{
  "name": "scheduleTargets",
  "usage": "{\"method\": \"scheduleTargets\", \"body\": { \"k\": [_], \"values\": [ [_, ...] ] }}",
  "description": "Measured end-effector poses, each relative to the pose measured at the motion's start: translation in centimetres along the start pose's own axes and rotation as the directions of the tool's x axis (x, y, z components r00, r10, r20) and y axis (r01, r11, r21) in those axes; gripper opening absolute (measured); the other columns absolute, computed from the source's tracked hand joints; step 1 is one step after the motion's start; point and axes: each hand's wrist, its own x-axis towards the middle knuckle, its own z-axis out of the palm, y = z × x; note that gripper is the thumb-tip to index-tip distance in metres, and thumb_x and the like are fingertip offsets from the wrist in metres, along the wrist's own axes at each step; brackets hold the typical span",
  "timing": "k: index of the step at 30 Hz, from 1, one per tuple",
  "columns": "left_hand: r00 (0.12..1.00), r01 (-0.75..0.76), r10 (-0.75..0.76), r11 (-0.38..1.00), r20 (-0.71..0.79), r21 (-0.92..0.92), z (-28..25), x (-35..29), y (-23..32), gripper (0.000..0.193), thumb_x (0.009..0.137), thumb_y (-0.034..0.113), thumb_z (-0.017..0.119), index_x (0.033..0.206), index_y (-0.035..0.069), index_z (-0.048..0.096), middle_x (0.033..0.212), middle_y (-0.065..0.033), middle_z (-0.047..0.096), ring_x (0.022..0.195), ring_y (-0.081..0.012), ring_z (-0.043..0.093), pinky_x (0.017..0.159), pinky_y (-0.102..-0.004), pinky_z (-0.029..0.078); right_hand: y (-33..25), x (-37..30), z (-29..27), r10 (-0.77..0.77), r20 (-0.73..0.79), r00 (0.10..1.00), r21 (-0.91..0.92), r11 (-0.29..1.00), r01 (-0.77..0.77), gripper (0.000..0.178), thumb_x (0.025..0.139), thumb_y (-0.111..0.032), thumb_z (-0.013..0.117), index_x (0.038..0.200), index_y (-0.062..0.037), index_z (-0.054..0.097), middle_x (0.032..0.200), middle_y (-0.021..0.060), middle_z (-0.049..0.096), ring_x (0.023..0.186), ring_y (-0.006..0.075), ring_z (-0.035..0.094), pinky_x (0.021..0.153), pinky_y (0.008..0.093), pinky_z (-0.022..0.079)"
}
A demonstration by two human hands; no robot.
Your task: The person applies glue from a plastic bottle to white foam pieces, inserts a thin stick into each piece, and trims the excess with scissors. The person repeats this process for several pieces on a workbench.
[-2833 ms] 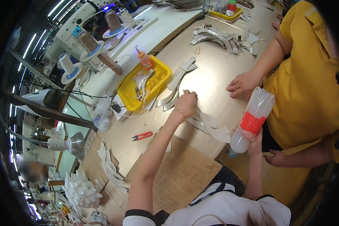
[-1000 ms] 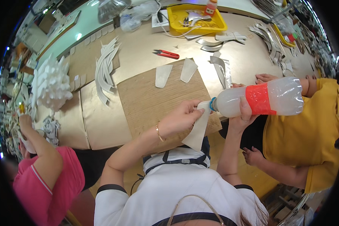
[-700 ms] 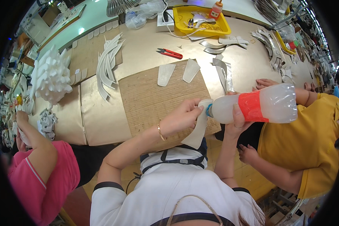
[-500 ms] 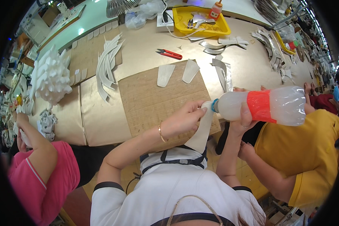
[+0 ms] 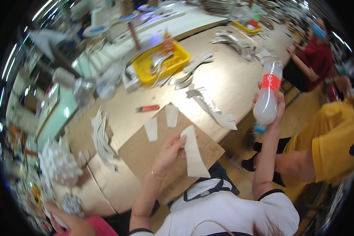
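My left hand (image 5: pixel 170 154) pinches a cream, flared piece of sheet material (image 5: pixel 194 155) near its narrow top, above the brown cardboard (image 5: pixel 139 151). My right hand (image 5: pixel 278 103) is wrapped round a plastic bottle (image 5: pixel 265 108) of cloudy whitish liquid with a red label. Its blue cap (image 5: pixel 259 128) points downward, well apart from the piece. Two smaller cream pieces, one to the left (image 5: pixel 151 129) and one to the right (image 5: pixel 171 115), lie on the cardboard's far part. Just beyond them rests a pair of red-handled thread snips (image 5: pixel 147 108).
A yellow tray (image 5: pixel 143 81) with an orange-red bottle stands farther back. Curved strips lie in bundles at left (image 5: pixel 102 139) and far right (image 5: pixel 234 45). White lumpy foam (image 5: pixel 61 161) sits at the left. Co-workers in yellow (image 5: pixel 336 133) and pink (image 5: pixel 100 225) sit close on either side.
The bottle has moved off the cream piece to the right and tilted cap-down. My left hand still pinches the piece. The whole view has swung to the right.
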Motion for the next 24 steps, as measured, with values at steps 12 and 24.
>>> {"method": "scheduleTargets", "body": {
  "k": [12,24],
  "values": [
    [0.984,0.119,-0.166,0.872,-0.057,-0.475,-3.5,1.1,-3.4,0.033,0.104,0.023,0.046,0.123,-0.002,0.055,0.119,-0.0171,0.066,0.102,-0.0248,0.068,0.084,-0.0347,0.06,-3.7,-5.1,-8.9,-0.168,-0.592,0.788,0.474,0.718,0.509,0.04,0.085,-0.028,0.069,0.109,0.0021,0.056,0.109,0.0166,0.06,0.106,0.0283,0.06,0.094,0.0385,0.055],
    [0.991,0.045,-0.083,0.942,-0.101,-0.333,-1.5,0.2,-3.2,0.036,0.101,0.015,0.051,0.133,-0.001,0.047,0.13,-0.0181,0.058,0.117,-0.022,0.061,0.083,-0.0305,0.06,-0.7,-3.9,-5.6,-0.176,-0.658,0.732,0.288,0.84,0.461,0.033,0.09,-0.035,0.061,0.103,-0.004,0.06,0.103,0.0107,0.066,0.099,0.0269,0.066,0.092,0.0418,0.055]
  ]
}}
